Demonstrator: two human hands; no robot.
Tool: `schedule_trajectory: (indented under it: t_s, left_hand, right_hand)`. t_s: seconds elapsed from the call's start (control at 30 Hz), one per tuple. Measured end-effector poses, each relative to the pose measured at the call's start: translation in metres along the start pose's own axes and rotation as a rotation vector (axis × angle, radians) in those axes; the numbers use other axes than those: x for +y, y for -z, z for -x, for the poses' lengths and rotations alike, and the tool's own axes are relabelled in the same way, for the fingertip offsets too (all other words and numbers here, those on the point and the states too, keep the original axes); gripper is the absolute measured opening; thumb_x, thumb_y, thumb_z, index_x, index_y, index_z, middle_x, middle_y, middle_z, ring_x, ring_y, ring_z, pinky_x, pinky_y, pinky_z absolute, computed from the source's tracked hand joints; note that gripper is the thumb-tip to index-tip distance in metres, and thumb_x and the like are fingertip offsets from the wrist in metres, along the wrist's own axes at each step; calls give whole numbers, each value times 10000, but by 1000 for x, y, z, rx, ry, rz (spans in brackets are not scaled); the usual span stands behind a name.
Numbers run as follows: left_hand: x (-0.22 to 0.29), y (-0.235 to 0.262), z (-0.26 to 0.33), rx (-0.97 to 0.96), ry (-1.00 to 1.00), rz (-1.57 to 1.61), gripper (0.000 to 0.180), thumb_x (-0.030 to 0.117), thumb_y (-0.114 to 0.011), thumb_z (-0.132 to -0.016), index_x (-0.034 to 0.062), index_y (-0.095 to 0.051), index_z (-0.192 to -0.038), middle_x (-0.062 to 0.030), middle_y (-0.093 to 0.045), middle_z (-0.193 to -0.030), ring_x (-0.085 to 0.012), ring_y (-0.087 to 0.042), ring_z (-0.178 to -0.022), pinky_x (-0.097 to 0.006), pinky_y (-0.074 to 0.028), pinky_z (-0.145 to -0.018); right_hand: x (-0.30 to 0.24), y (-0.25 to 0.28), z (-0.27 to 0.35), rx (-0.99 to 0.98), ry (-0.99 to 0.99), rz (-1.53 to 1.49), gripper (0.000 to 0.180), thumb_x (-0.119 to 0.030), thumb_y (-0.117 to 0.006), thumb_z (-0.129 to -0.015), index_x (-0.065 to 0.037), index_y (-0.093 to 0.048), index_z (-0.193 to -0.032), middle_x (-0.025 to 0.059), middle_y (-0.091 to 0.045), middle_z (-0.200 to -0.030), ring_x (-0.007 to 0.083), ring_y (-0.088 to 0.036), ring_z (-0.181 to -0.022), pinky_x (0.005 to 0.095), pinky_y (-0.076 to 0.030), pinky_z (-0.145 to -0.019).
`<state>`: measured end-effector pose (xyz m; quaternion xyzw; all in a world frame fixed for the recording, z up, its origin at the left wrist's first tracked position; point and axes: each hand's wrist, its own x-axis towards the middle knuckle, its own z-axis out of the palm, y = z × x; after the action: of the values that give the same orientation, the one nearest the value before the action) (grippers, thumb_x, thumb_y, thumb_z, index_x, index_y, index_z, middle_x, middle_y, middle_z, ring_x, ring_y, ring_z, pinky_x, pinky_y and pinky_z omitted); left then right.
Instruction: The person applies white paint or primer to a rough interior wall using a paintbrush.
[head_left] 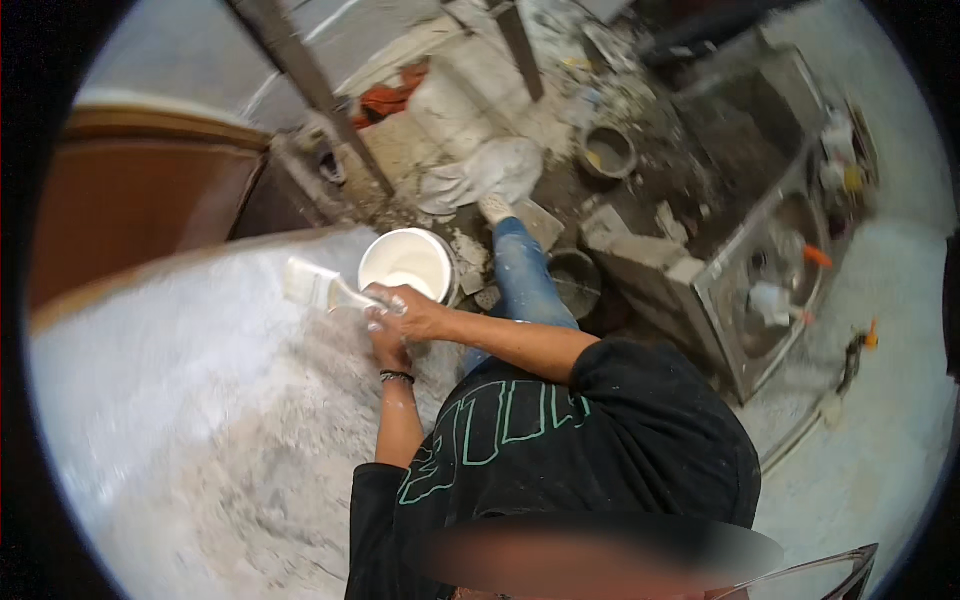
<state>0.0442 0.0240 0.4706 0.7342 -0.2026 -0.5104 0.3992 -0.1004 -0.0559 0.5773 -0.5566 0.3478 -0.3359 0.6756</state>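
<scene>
Now right hand (pixel 414 311) is gripping flat white-bristled paintbrush (pixel 323 288); left hand (pixel 388 346), hold unclear; preferably holding bristles (pixel 298 281) off round white bucket (pixel 402 247), three o'clock.

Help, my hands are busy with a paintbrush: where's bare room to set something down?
Fairly bare: dark floor between upper grey bucket and metal sink; its basin, beyond the drain. Crowded: beside the white bucket, with rubble, white cloth and shoe.

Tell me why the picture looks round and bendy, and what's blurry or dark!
Head view: the fisheye lens makes black corners and seems to bow the brown panel's edges; head view again: the paintbrush looks slightly soft, a smeared patch hides the bottom middle, and the dirty floor looks dim.
</scene>
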Motion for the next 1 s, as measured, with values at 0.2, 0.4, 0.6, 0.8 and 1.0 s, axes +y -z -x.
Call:
schedule_trajectory:
  t_s: [0.2,0.4,0.6,0.8,1.0]
  left_hand:
    - [63,15,74,175,-34,-169,244,132,-601,-773,-4,-566,-973,-57,-595,-791,-144,-566,-705,-300,-453,-609]
    - [77,23,119,256,-95,64,299,42,-609,-730,-24,-530,-1011,-82,-604,-926,-145,-567,-813,-289,-456,-682]
    - [34,36,140,170,-18,291,348,78,-605,-742,-28,-482,-1050,-88,-578,-954,-150,-560,-844,-281,-458,-736]
    - [45,37,161,350,-134,164,385,92,-604,-746,-36,-460,-1079,-101,-580,-963,-151,-559,-845,-277,-456,-743]
    - [37,34,158,459,-100,83,359,116,-611,-746,-49,-501,-1044,-105,-598,-925,-159,-571,-829,-287,-461,-741]
  right_hand:
    - [2,-4,-23,-97,-132,89,321,-197,-478,-850,10,-536,-1088,141,-623,-870,222,-580,-781,339,-442,-778]
    - [-45,1,-61,-261,-264,517,351,-366,-515,-856,-26,-585,-801,76,-537,-624,162,-497,-593,307,-406,-586]
    - [-127,-68,-91,-441,74,23,372,-370,-540,-865,-20,-597,-752,-3,-464,-569,93,-422,-539,255,-345,-502]
    - [-164,-116,-119,-569,54,-191,372,-377,-538,-871,-33,-599,-742,-20,-451,-577,58,-376,-535,219,-302,-476]
    - [-99,-97,-123,-499,173,511,339,-324,-521,-856,-10,-636,-910,141,-642,-792,302,-593,-727,362,-449,-669]
